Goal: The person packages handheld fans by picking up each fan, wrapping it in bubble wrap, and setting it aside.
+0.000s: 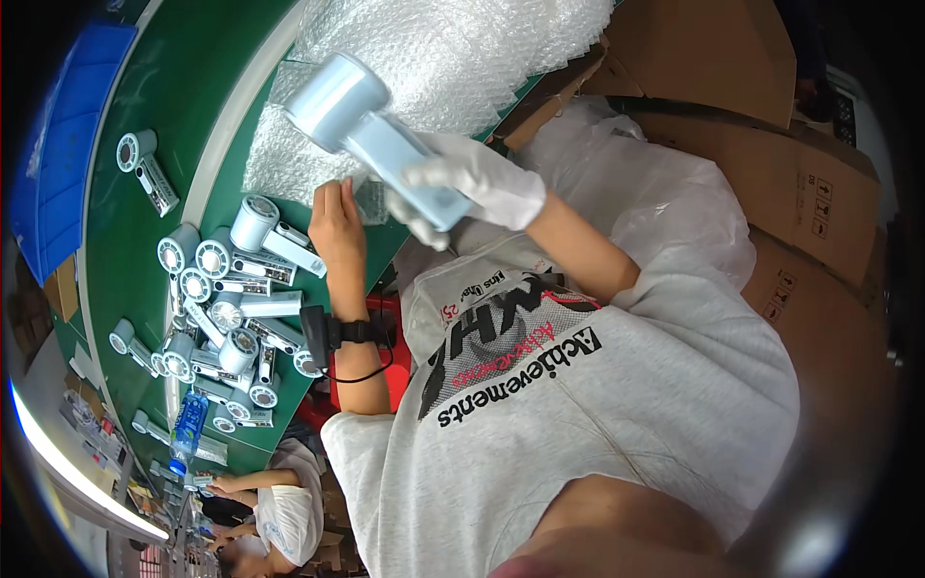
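My right hand (472,183), in a white glove, grips a pale blue handheld fan (390,144) by its handle. The fan's round head points up and left, above a stack of bubble wrap (424,58). My left hand (337,226) is bare, with a black device (323,332) strapped at its wrist. Its fingers are pressed together at the near edge of the bubble wrap, beside a loose clear corner (371,200); they look closed on the wrap, though the fingertips partly hide the contact. Several similar fans (236,308) lie piled left of my left forearm.
A single fan (146,169) lies apart on the green table (217,58). A blue bin (72,144) stands at the far left. A blue-labelled bottle (188,424) is beside the pile. Cardboard boxes (771,183) and clear plastic bags (674,202) are at my right. A co-worker (289,501) sits at lower left.
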`<state>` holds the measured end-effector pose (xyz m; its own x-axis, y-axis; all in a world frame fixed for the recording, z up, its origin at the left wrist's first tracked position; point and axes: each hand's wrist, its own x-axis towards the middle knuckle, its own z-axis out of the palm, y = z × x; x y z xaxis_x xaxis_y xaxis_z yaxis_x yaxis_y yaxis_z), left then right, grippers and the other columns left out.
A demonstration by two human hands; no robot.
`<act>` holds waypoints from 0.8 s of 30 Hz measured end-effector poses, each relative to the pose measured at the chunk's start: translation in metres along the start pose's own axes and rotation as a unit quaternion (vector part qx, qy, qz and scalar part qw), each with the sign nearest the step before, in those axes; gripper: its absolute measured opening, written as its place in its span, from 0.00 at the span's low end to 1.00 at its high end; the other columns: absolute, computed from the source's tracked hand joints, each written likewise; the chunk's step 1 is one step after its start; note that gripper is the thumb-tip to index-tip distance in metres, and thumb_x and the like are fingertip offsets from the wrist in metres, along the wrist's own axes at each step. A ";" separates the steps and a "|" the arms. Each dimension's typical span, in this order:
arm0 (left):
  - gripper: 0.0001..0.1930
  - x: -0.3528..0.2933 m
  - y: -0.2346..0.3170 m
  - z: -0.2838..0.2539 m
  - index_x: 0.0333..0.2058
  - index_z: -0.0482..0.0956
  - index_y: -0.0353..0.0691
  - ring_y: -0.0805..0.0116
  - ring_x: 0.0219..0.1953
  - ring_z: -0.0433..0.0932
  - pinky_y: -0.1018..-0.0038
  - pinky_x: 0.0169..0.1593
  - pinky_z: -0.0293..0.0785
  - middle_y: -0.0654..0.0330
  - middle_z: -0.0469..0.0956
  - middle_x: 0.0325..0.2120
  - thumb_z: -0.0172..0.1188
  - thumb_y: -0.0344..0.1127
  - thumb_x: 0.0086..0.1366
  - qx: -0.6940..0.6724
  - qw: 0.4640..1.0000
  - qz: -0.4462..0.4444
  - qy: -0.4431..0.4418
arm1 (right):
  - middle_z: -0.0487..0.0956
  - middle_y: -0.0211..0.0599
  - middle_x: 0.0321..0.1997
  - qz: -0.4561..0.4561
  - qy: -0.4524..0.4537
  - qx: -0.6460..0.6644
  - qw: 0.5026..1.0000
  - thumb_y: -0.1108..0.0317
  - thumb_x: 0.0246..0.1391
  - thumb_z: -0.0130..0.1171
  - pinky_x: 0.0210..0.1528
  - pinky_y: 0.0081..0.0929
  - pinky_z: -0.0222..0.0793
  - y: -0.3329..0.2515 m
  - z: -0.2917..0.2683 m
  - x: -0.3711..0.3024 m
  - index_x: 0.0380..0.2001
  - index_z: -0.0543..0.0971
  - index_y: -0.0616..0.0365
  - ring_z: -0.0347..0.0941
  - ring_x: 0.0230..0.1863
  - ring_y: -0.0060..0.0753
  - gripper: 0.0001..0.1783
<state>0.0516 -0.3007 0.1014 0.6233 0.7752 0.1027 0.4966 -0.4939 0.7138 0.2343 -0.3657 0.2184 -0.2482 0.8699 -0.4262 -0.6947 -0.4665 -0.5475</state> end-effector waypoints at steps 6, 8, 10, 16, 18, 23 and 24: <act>0.05 0.009 0.012 0.019 0.30 0.71 0.32 0.50 0.24 0.69 0.68 0.28 0.65 0.48 0.71 0.25 0.48 0.27 0.56 -0.108 0.986 -0.130 -0.018 | 0.72 0.39 0.30 0.047 0.007 -0.068 0.997 0.67 0.40 0.56 0.22 0.24 0.69 0.063 -0.052 -0.024 0.52 0.57 0.61 0.70 0.20 0.27 0.34; 0.05 0.010 0.007 0.021 0.31 0.71 0.32 0.55 0.25 0.68 0.70 0.28 0.65 0.50 0.69 0.26 0.49 0.26 0.56 -0.163 0.971 -0.173 0.007 | 0.72 0.40 0.31 0.038 0.041 -0.049 0.997 0.70 0.37 0.58 0.23 0.25 0.69 0.069 -0.054 -0.022 0.55 0.54 0.61 0.70 0.20 0.28 0.39; 0.05 0.013 0.005 0.017 0.31 0.71 0.33 0.64 0.26 0.67 0.74 0.29 0.64 0.54 0.67 0.27 0.50 0.24 0.55 -0.266 0.927 -0.257 0.056 | 0.72 0.40 0.32 0.048 0.040 -0.008 0.998 0.70 0.38 0.57 0.24 0.25 0.68 0.067 -0.054 -0.017 0.55 0.54 0.61 0.70 0.22 0.29 0.38; 0.03 0.005 0.044 -0.002 0.28 0.72 0.34 0.64 0.35 0.64 0.73 0.36 0.61 0.54 0.63 0.33 0.52 0.24 0.52 -0.016 0.993 0.026 0.114 | 0.71 0.40 0.34 0.079 0.032 0.117 0.989 0.71 0.42 0.53 0.26 0.25 0.68 0.052 -0.048 0.002 0.55 0.56 0.60 0.70 0.28 0.31 0.34; 0.03 0.000 0.053 -0.009 0.26 0.73 0.34 0.60 0.38 0.61 0.70 0.41 0.58 0.54 0.62 0.34 0.53 0.23 0.49 0.012 0.992 0.060 0.115 | 0.71 0.40 0.35 0.090 0.027 0.154 0.984 0.71 0.43 0.52 0.26 0.25 0.68 0.043 -0.042 0.013 0.55 0.56 0.60 0.70 0.30 0.32 0.33; 0.04 0.021 0.058 -0.034 0.26 0.73 0.35 0.61 0.36 0.61 0.70 0.39 0.58 0.55 0.61 0.31 0.52 0.22 0.50 -0.072 0.950 -0.025 0.303 | 0.72 0.38 0.32 -0.106 0.001 0.204 0.973 0.75 0.43 0.51 0.25 0.21 0.69 0.019 0.026 0.068 0.47 0.64 0.65 0.70 0.28 0.28 0.23; 0.04 0.035 0.060 -0.047 0.26 0.74 0.35 0.62 0.36 0.61 0.70 0.39 0.58 0.55 0.60 0.31 0.52 0.22 0.50 -0.024 0.944 -0.007 0.330 | 0.73 0.38 0.31 -0.192 0.000 0.125 0.973 0.76 0.42 0.51 0.25 0.20 0.69 0.010 0.041 0.085 0.43 0.66 0.67 0.70 0.27 0.26 0.20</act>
<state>0.0745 -0.2842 0.1805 0.0965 0.8662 0.4902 0.4645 -0.4748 0.7475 0.1787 -0.2905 0.2059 0.0623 0.9725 -0.2244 -0.8790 -0.0530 -0.4738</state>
